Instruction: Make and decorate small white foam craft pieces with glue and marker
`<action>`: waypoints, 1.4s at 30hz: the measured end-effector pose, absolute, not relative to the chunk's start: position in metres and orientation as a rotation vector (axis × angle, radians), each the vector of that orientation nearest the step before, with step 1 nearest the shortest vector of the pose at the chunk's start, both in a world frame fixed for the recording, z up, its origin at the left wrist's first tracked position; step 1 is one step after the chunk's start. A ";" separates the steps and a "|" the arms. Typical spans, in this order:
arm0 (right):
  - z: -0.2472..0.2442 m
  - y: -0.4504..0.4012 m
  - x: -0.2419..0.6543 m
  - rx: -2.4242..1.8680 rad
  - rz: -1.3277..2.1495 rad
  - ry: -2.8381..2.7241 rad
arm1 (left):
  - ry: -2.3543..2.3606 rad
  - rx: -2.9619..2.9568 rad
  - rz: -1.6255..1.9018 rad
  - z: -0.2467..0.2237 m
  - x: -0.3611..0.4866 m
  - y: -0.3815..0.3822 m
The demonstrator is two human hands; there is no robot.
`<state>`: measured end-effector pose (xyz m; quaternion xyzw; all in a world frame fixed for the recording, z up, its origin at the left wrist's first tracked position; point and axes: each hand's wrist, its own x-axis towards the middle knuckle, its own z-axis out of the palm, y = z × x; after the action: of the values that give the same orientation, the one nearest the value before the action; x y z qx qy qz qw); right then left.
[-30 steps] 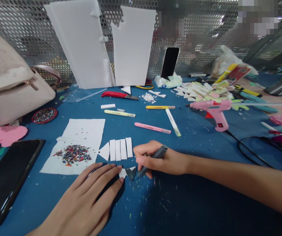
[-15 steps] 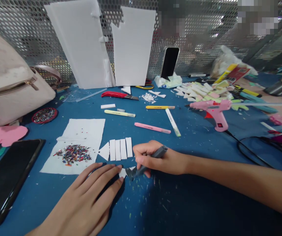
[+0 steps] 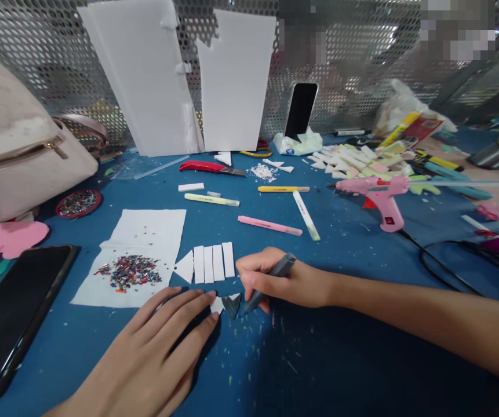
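Note:
My right hand (image 3: 277,279) is closed around a dark grey marker (image 3: 283,266), its tip low beside a small foam piece (image 3: 233,305). That piece is white at its edges and coloured dark grey over much of its right part. My left hand (image 3: 162,341) lies flat with fingers extended, its fingertips touching the piece's left end. Just above it, a white foam triangle (image 3: 185,267) with a small dark dot at its tip sits beside a row of several white foam strips (image 3: 218,263). To the left, loose shiny beads (image 3: 134,272) are heaped on a white paper sheet (image 3: 166,231).
Beyond my hands lie a pink marker (image 3: 270,226), a yellow highlighter (image 3: 212,200), an orange-yellow marker (image 3: 283,189) and a red cutter knife (image 3: 208,168). A pink glue gun (image 3: 382,200) with its cable is at right. A phone (image 3: 18,318) and a bag (image 3: 18,133) are at left.
The marker tip has shifted slightly right, off the foam piece, showing more of its dark coloured surface. My left hand has stayed in place.

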<state>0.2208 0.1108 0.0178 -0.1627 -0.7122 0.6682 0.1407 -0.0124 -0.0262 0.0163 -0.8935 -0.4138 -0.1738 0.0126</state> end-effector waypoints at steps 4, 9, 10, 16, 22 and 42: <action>0.017 0.111 0.221 -0.511 1.879 -2.038 | -1.308 -2.782 -0.553 0.015 -0.014 -0.028; 0.019 0.111 0.220 -0.510 1.882 -2.068 | -1.297 -2.791 -0.533 0.017 -0.013 -0.026; 0.020 0.111 0.220 -0.530 1.855 -2.063 | -1.299 -2.784 -0.538 0.017 -0.013 -0.025; 0.020 0.111 0.220 -0.512 1.897 -2.075 | -1.259 -2.757 -0.539 0.022 -0.011 -0.025; 0.020 0.111 0.220 -0.512 1.886 -2.071 | -1.214 -2.762 -0.525 0.028 -0.012 -0.022; 0.021 0.110 0.220 -0.537 1.864 -2.059 | -1.376 -2.799 -0.562 0.012 -0.016 -0.031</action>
<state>0.2196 0.1105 0.0207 -0.1875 -0.7190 0.6508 0.1559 -0.0157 -0.0308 0.0125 -0.8831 -0.4342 -0.1773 -0.0139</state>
